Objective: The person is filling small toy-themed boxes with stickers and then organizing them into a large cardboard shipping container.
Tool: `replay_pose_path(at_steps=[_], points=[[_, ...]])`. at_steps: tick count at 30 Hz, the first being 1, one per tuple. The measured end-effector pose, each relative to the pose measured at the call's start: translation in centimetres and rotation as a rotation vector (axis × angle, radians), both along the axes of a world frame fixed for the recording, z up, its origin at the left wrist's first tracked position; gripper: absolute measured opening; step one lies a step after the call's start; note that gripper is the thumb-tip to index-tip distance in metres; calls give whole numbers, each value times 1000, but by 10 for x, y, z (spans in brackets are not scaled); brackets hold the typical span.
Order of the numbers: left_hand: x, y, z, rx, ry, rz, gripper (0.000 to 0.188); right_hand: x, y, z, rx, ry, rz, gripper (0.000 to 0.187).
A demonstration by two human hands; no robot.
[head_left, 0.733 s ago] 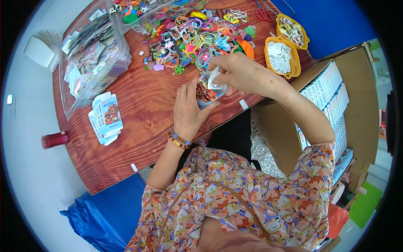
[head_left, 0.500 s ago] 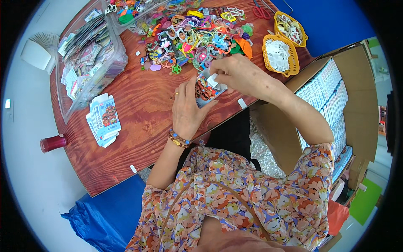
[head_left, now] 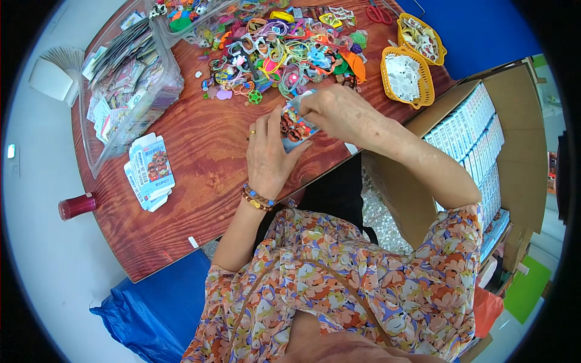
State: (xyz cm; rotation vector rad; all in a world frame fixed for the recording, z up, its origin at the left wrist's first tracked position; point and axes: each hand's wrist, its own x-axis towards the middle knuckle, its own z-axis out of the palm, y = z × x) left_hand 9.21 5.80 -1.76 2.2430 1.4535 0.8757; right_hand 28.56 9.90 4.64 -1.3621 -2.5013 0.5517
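My left hand [head_left: 266, 151] is wrapped round a small blue cardboard box [head_left: 294, 130] printed with brown cartoon figures, held above the table's near edge. Over the far right rim of this box sits my right hand [head_left: 339, 112], fingers curled together. The right fingertips are hidden behind the box's mouth, so what they pinch does not show. A stack of flat, matching cartons [head_left: 151, 172] lies on the table to the left. Just beyond the box spreads a heap of small colourful toys and bands [head_left: 290, 54].
A clear plastic bin [head_left: 130, 91] full of cards stands far left. Two yellow baskets [head_left: 428, 91] of small white packets sit at the right, near red scissors [head_left: 379, 14]. A large carton [head_left: 514, 133] holding rows of boxes stands right of the table. A red jar [head_left: 77, 207] lies left.
My right hand has shifted slightly left and over the box. The white packet seen at the box's mouth is out of sight. My left hand keeps its hold.
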Motion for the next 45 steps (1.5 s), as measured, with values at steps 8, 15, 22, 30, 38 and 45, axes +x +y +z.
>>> replay_pose_path(at_steps=[8, 15, 22, 30, 38, 45], points=[[-2, 5, -4, -14, -68, -18, 80, 10, -1, 41, -447, 291, -280, 25], [-14, 0, -1, -93, -226, 2, 75, 171, 76, 38, 275, -191, -682, 26], [-33, -13, -6, -152, -282, 58, 77, 297, 104, -13, -40, -363, -1057, 19], [-39, -16, -7, -182, -223, 102, 80, 308, 102, -18, -263, -283, -917, 26], [-35, -16, -5, -140, -182, 59, 80, 314, 97, -22, -154, -128, -987, 17], [-37, -19, -2, -126, -195, 61, 81, 292, 90, -7, -82, -122, -1074, 17]])
